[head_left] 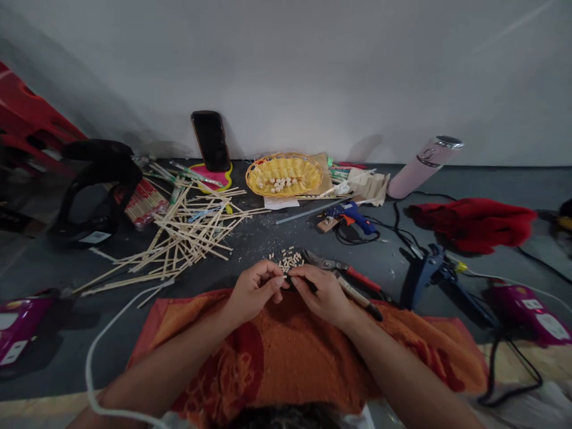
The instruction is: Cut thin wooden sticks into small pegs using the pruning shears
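Note:
My left hand (260, 288) is closed, thumb and forefinger pinching a short piece of wooden stick (285, 276). Close beside it, my right hand (319, 292) has its fingers pinched together near the same piece; whether they grip anything is hidden. Just beyond my fingertips lies a small pile of cut stick pieces (290, 260). Pliers with red handles (357, 277) and a second tool with a pale handle (353, 292) rest by my right hand. Both forearms pass over an orange towel (308, 351).
Long wooden sticks (192, 232) lie heaped at left. A yellow wicker basket (251, 179) holds small pieces. Further right are a blue glue gun (357, 217), a pink bottle (420, 170), a red cloth (473, 223) and a dark blue tool (431, 271). A phone (211, 141) stands behind.

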### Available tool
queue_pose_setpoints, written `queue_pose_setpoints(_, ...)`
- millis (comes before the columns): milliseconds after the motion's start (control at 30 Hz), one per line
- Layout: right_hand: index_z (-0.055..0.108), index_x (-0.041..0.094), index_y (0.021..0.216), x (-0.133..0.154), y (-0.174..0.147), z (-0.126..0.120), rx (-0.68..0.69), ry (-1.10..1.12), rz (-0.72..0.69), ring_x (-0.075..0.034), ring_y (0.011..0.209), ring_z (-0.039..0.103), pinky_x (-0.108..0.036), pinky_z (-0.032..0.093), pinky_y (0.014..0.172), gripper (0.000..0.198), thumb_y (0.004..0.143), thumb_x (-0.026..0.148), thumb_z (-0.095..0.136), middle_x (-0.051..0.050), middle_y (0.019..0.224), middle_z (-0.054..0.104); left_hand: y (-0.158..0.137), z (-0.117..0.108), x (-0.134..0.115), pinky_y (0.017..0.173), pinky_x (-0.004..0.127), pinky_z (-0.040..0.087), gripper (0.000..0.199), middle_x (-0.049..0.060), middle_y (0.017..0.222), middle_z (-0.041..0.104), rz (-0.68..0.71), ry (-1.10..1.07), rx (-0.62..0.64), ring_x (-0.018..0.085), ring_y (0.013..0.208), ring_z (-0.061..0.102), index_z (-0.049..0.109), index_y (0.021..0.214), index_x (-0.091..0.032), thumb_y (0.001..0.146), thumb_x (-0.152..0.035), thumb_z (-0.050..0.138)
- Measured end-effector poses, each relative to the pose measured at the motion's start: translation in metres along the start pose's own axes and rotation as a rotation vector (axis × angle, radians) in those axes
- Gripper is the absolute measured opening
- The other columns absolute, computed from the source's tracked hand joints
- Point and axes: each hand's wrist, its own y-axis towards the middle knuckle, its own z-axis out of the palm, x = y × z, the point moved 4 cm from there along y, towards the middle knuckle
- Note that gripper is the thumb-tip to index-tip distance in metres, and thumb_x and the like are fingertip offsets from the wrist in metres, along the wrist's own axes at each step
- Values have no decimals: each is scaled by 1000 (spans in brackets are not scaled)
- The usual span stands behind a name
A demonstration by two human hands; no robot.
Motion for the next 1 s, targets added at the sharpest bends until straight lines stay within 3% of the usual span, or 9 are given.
queue_pose_setpoints(200,62,20,99,0,0,4,56,32,17,-14,80,63,-26,50,74,15,92,17,49,-4,88,68,2,-2,5,60,23,46,35,6,81,70,29,96,53,10,57,60,62,111,-14,88,-40,53)
queue_pose_setpoints(567,61,21,102,1,6,-9,21,36,92,-16,81,62,-28,49,74,17,93,18,47,-4,90,67,4,-2,7,55,20,43,29,4,79,68,-30,10,-16,8,53,57,61,96,-15,88,-42,55)
queue_pose_setpoints(733,59,21,106,6,1,-42,28,-224,125,-22,97,56,-38,47,85,19,92,17,47,-8,101,62,7,-4,8,51,20,42,28,5,80,69,-85,-75,-49,8,51,56,56,91,-15,85,-42,58)
queue_pose_setpoints(867,61,20,103,-5,-25,-68,71,-576,188,-28,106,49,-47,44,91,16,89,23,54,-11,112,58,10,-5,9,50,18,40,26,4,79,70,-113,-98,-62,8,51,55,54,88,-15,84,-40,61)
queue_pose_setpoints(1000,61,19,99,-23,-55,-76,118,-737,276,-30,109,47,-49,44,90,16,87,30,59,-11,117,55,11,-5,7,51,18,40,23,3,79,69,-111,-107,-72,7,53,55,54,87,-15,84,-37,61)
